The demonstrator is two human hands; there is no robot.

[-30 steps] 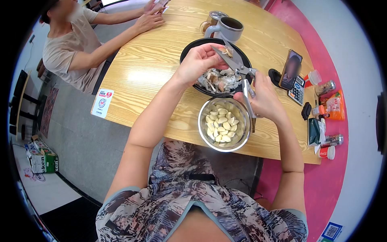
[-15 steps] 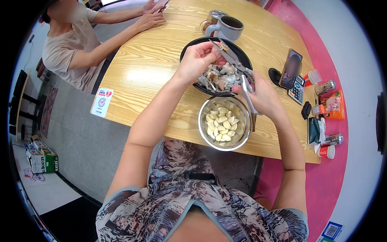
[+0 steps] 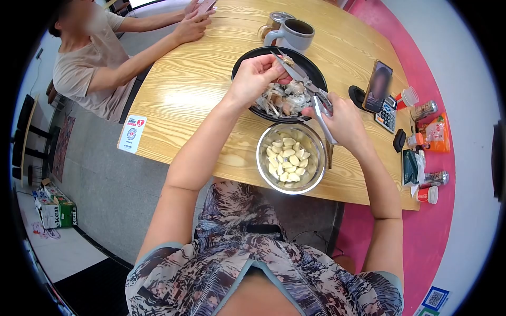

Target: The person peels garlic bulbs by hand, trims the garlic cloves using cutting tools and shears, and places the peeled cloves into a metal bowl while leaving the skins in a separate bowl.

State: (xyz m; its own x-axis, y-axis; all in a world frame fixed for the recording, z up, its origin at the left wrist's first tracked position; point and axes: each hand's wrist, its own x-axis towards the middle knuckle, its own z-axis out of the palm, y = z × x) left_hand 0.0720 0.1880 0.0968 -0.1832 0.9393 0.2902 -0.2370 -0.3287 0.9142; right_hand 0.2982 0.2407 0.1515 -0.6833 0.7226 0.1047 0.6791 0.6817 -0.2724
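Note:
Over the black dish (image 3: 318,72), my left hand (image 3: 254,79) is closed in a pinch on a small unpeeled garlic clove (image 3: 287,61). My right hand (image 3: 345,120) grips the handles of grey kitchen scissors (image 3: 308,83). Their blades point up and left and lie at the clove beside my left fingertips. Papery garlic skins and some unpeeled pieces (image 3: 289,101) fill the dish under both hands. Nearer to me stands a steel bowl (image 3: 262,171) with several peeled garlic cloves (image 3: 287,158) in it.
A grey mug (image 3: 296,36) and a glass jar (image 3: 276,22) stand behind the dish. To the right are a phone on a stand (image 3: 378,88), a calculator (image 3: 387,115), cups and packets. A person (image 3: 97,63) sits at the left table edge, holding a phone.
Both hands stay at the clove with the scissors, nearly in the same pose. The whole view has shifted slightly, and the seated person's hands have moved a little.

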